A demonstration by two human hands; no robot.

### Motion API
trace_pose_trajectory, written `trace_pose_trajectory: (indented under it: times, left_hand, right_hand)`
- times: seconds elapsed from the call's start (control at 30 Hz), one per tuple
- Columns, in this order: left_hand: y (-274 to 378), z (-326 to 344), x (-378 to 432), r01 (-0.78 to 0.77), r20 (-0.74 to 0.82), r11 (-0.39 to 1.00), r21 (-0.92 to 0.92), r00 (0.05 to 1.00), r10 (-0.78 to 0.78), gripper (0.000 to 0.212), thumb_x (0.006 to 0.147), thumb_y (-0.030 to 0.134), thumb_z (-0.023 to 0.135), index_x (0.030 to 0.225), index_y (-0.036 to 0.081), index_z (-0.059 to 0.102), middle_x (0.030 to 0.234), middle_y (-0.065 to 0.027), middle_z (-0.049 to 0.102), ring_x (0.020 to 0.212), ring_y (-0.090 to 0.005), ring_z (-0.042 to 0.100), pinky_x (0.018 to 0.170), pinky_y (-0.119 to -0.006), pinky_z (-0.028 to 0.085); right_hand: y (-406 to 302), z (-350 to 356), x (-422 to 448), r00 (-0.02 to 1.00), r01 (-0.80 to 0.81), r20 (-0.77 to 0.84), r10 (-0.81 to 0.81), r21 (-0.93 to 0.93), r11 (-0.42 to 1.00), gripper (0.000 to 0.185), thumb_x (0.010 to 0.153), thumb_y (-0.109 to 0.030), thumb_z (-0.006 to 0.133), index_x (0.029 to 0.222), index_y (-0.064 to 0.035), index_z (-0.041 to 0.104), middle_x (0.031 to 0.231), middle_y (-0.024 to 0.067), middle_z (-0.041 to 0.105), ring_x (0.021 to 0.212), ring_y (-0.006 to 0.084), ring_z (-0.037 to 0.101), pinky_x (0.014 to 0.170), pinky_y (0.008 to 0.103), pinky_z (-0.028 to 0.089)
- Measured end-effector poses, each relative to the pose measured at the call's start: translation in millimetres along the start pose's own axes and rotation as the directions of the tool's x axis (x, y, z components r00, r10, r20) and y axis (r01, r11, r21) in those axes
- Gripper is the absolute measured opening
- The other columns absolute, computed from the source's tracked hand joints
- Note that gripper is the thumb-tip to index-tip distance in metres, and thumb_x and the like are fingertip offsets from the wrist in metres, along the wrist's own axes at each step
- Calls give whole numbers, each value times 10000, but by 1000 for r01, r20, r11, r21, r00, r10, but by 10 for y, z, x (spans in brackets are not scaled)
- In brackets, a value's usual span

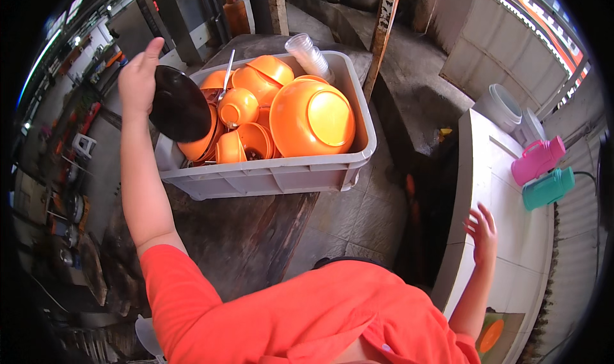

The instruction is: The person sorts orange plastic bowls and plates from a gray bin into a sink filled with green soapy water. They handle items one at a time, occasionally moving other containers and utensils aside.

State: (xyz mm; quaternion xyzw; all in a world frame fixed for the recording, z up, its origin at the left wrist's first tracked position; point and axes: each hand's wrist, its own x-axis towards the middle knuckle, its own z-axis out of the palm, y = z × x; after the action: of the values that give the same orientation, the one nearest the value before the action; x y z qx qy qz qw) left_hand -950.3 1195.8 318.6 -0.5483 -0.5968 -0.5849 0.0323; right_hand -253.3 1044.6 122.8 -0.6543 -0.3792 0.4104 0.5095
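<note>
My left hand (139, 79) grips the rim of a round black dish (180, 104), held on edge at the left end of a grey plastic crate (268, 165). Orange plastic bowls fill the crate: a large upturned bowl (312, 119) on the right, smaller bowls (238, 106) in the middle and left. A metal spoon (226, 76) leans among them. At the back right corner a stack of clear plastic cups (308, 55) tilts outward. My right hand (482, 232) is raised near the white tiled counter, fingers apart, holding nothing.
The crate rests on a dark wooden table (230, 234). On the tiled counter (508, 244) at the right lie a pink jug (537, 160) and a teal jug (547, 189), near a white bucket (499, 107). A rusty post (381, 38) rises behind the crate. An orange gas cylinder (235, 14) stands farther back.
</note>
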Motion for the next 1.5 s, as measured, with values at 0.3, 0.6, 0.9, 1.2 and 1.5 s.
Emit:
trace_pose_trajectory:
  times: [0.3, 0.6, 0.9, 1.2, 1.5]
  left_hand:
    - [1713, 302, -1583, -910, -164, 393, -135, 412, 896, 453, 1004, 347, 417, 632, 91, 453, 624, -72, 471, 531, -227, 428, 550, -355, 372]
    - [3168, 1881, -3492, -705, -124, 140, -695, 309, 943, 457, 957, 538, 482, 765, 122, 492, 717, -15, 504, 605, -206, 503, 564, -352, 388]
    - [3762, 2802, -5030, -483, 282, 301, -822, 113, 953, 289, 909, 243, 668, 1075, 11, 618, 1139, -164, 640, 1059, -352, 598, 911, -427, 471]
    - [3627, 3380, -5613, -422, 726, 643, -639, -57, 685, 201, 916, 182, 654, 1004, 2, 639, 948, -112, 636, 837, -247, 614, 761, -334, 500]
    - [3663, 3407, -5580, -511, 762, 649, -563, -16, 648, 175, 912, 186, 652, 975, 23, 643, 950, -109, 650, 866, -271, 628, 780, -352, 498]
  right_hand:
    - [-1011, 1601, -744, 372, -205, 908, -195, 285, 936, 563, 1014, -334, 483, 1472, -30, 363, 1306, 121, 591, 1074, 203, 617, 931, 373, 499]
    - [-414, -166, -1347, 749, -498, 642, -164, 708, 500, 279, 930, -80, 474, 1202, -34, 518, 1130, 89, 608, 987, 220, 635, 811, 395, 556]
    - [1877, -2638, -3033, 795, 80, -476, 375, 695, 714, 364, 851, -93, 472, 1201, -6, 524, 1064, 129, 665, 924, 269, 688, 721, 447, 608]
    - [4380, -3734, -5582, 0, -19, -577, 817, 817, 577, 317, 905, -192, 452, 1165, -51, 569, 1064, 136, 650, 796, 273, 662, 697, 437, 596]
    - [5713, -3819, -6191, -61, 137, -273, 960, 951, 279, 316, 868, -184, 539, 1173, -114, 588, 1069, 125, 641, 866, 318, 649, 705, 520, 560]
